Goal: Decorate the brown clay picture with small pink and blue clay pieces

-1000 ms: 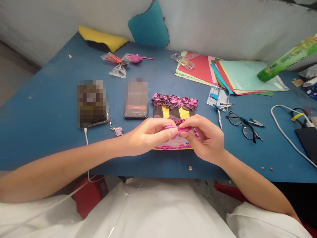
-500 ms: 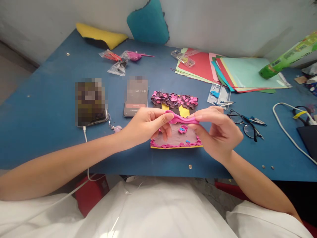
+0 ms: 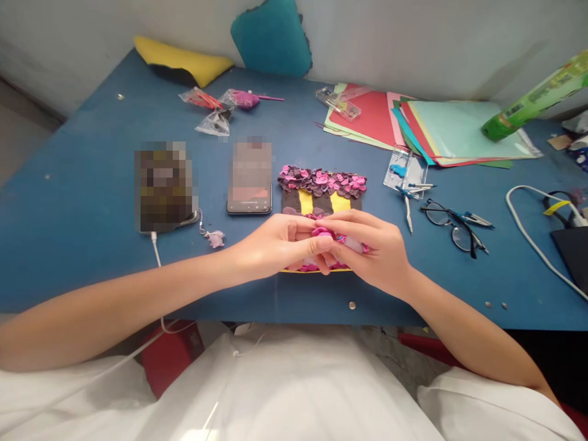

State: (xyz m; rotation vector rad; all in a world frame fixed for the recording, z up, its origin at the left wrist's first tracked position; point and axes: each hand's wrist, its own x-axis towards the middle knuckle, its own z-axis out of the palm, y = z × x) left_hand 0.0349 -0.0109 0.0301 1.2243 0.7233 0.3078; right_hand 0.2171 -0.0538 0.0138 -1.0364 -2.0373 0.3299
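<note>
Between my two hands is a lump of pink modelling clay (image 3: 323,233), mostly covered by the fingers. My left hand (image 3: 294,242) grips it from the left with thumb and fingers. From the right, my right hand (image 3: 372,242) closes on the same clay, its fingertips meeting those of the left. Below the hands lies a clay-decorated picture (image 3: 342,203) with pink and dark purple petals along its top, brown and yellow blocks in the middle and a pink edging at the bottom. The hands hide much of its lower half.
Two phones (image 3: 249,177) (image 3: 164,190) lie left of the picture, one on a white cable. Eyeglasses (image 3: 452,226), a compass (image 3: 408,208) and a clear case (image 3: 395,171) are at right. Coloured paper sheets (image 3: 372,122) and small plastic bags (image 3: 215,122) lie farther back on the blue table (image 3: 105,233).
The pink clay was a long strip stretched between my hands; now it is bunched small. My hands have come together and slightly lower.
</note>
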